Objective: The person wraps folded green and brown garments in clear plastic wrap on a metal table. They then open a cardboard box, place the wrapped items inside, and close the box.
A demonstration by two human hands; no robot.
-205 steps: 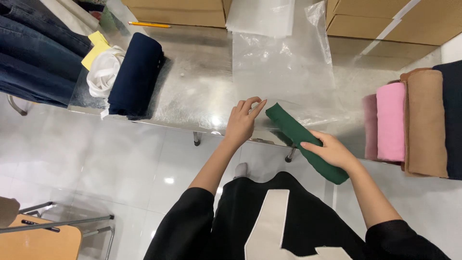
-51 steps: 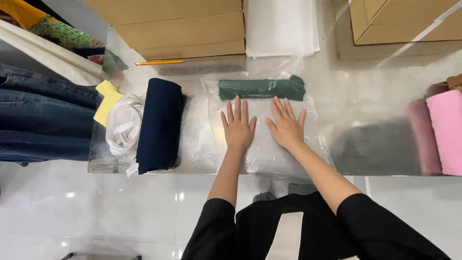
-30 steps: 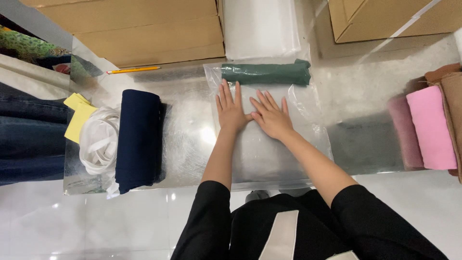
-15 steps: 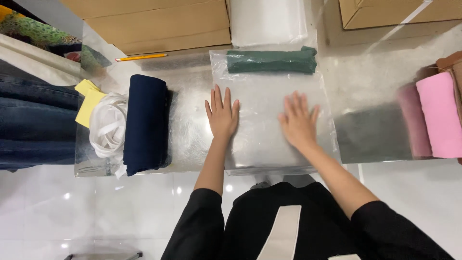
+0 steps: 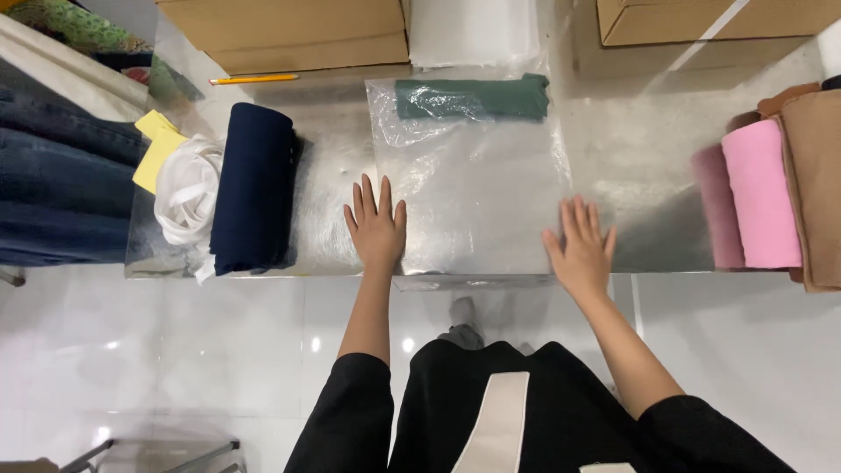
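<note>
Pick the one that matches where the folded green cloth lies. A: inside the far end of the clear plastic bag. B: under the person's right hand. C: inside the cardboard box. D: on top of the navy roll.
A: the green cloth sits within the far end of the clear plastic bag, while the left hand and right hand press flat at the bag's near corners, away from the cloth.

Both hands, left (image 5: 377,229) and right (image 5: 580,250), lie flat, fingers spread.

Brown cloth (image 5: 815,184) (far right) runs off frame.
</note>
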